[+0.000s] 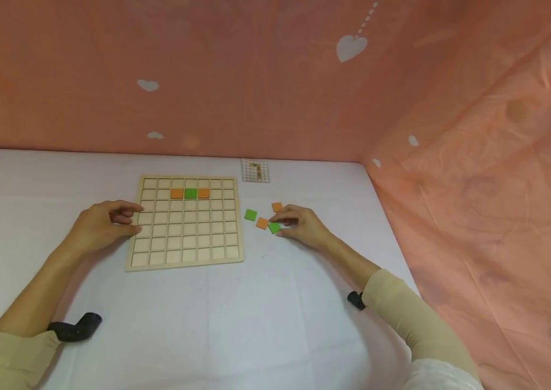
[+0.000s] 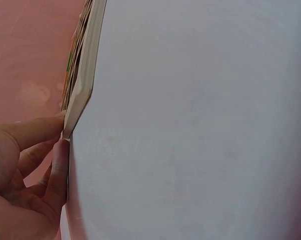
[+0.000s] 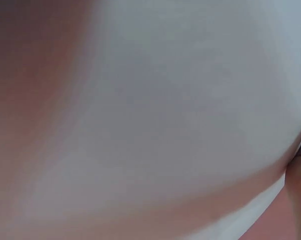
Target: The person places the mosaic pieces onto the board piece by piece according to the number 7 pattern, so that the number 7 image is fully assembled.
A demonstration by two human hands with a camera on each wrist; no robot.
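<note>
A square wooden grid board [image 1: 240,227] lies on the table, with an orange, a green and another orange tile side by side in its second row from the back. My left hand [image 1: 102,225] touches the board's left edge with fingertip and thumb, the other fingers bent; in the left wrist view the same hand [image 2: 30,175] meets the board's edge [image 2: 88,65]. Right of the board, my right hand [image 1: 304,225] pinches a green square tile [image 1: 274,228] between thumb and finger. Near it lie a loose green tile [image 1: 250,215], an orange tile [image 1: 262,222] and a second orange tile [image 1: 277,206].
A small card with a printed grid pattern [image 1: 256,171] lies behind the loose tiles. The table wears a white cloth [image 1: 236,325]. An orange curtain with white hearts [image 1: 256,81] stands along the back and right. Black devices sit at both wrists.
</note>
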